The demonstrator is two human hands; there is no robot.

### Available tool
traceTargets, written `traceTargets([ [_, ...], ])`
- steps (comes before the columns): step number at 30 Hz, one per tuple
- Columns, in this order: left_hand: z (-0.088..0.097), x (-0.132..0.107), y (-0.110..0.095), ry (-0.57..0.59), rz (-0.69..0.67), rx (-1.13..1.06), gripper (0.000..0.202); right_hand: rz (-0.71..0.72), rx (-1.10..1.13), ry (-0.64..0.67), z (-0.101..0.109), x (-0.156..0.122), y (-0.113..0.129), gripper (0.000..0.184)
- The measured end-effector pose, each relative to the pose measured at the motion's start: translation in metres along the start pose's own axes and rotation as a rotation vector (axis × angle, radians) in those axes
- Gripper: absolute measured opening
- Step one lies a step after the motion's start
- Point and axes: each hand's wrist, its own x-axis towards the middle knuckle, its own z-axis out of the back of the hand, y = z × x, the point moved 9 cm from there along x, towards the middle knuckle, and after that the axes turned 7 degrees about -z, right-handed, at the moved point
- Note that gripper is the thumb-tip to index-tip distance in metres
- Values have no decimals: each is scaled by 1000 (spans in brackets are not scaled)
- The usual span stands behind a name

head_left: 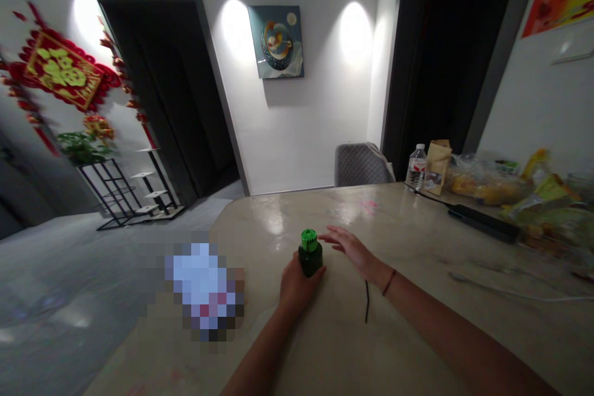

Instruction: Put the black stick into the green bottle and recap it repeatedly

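A dark green bottle (310,260) with a bright green cap (309,239) stands upright near the middle of the table. My left hand (297,281) is wrapped around its lower body, thumb at the front right. My right hand (349,246) is just right of the cap with its fingers stretched out, and nothing shows in it. Whether a fingertip touches the cap I cannot tell. A thin dark band circles my right wrist. Below that hand a short black strip (367,302) lies on the table.
The pale marble-look table (260,223) has a pixelated object (202,284) at its left edge. On the right are a water bottle (416,168), a paper bag (437,167), a black device (483,223) with a cord, plastic bags (487,185) and a white cable (520,295). A grey chair (362,164) stands behind.
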Motion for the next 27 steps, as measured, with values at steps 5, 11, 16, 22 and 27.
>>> traceTargets([
  [5, 0, 0, 0, 7, 11, 11, 48, 40, -40, -15, 8, 4, -1, 39],
  [11, -2, 1, -9, 62, -69, 59, 45, 28, -95, 48, 3, 8, -8, 43],
  [16, -17, -5, -20, 186, -213, 196, 47, 185, -388, 39, -9, 6, -4, 52],
  [22, -25, -5, -12, 239, -165, 313, 41, 193, -513, -161, 14, 20, -11, 62],
  [27, -22, -4, -14, 225, -154, 321, 42, 216, -573, -180, 28, 34, -12, 75],
])
